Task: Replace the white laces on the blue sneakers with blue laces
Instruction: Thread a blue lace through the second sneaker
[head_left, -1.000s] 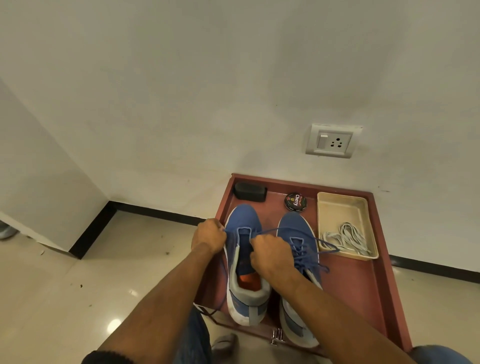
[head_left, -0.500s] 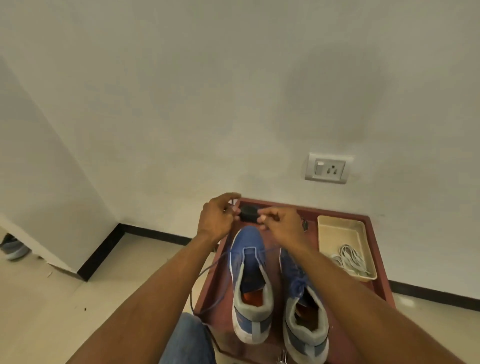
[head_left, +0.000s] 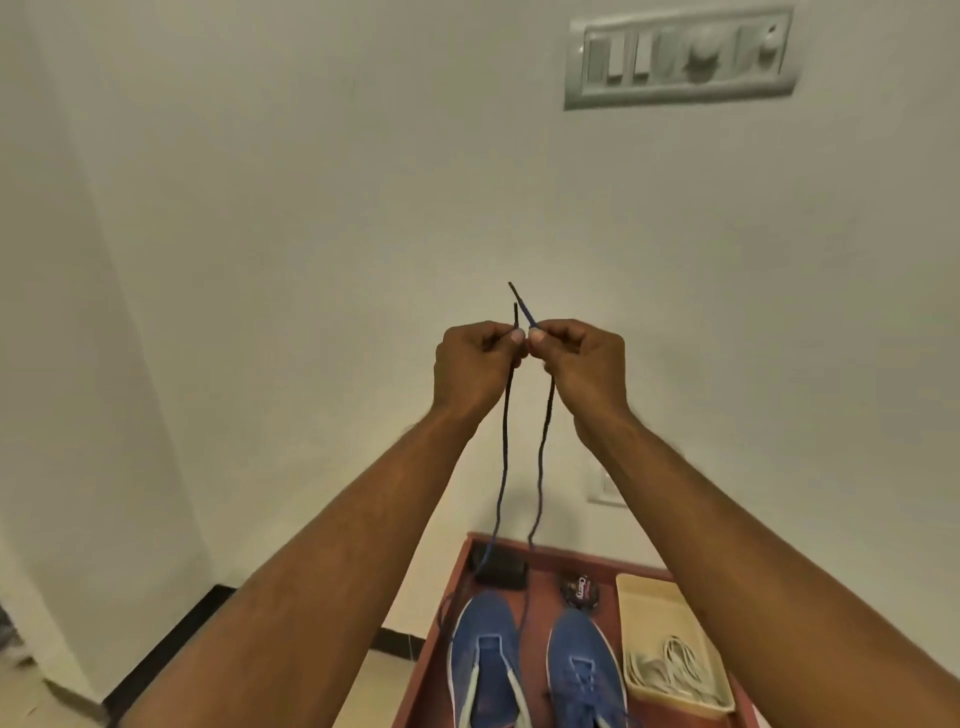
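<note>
Two hands are raised high in front of the wall, knuckles almost touching. One end of the blue lace (head_left: 503, 467) is pinched between thumb and fingers of the left hand (head_left: 475, 364), and the other end is pinched the same way by the right hand (head_left: 584, 364). Both tips are held upright just above the fists, the right one poking a little higher. From the hands the two strands are seen hanging down side by side, close together, to the left sneaker (head_left: 485, 660) below. That sneaker is set on the red tray (head_left: 543, 564), toe towards the wall, its tongue exposed; whether any eyelets are threaded cannot be told. Just beside it the right sneaker (head_left: 584, 670) is parked, already crossed with blue lacing. Behind the toes a black block (head_left: 501, 571) is placed against the tray's far rim, and a round polish tin (head_left: 581, 590) is seen next to it. On the right of the tray a cream-coloured tub (head_left: 644, 597) is set, and the white laces (head_left: 670, 670) are heaped inside it. High on the wall a switch panel (head_left: 680, 57) is mounted.
</note>
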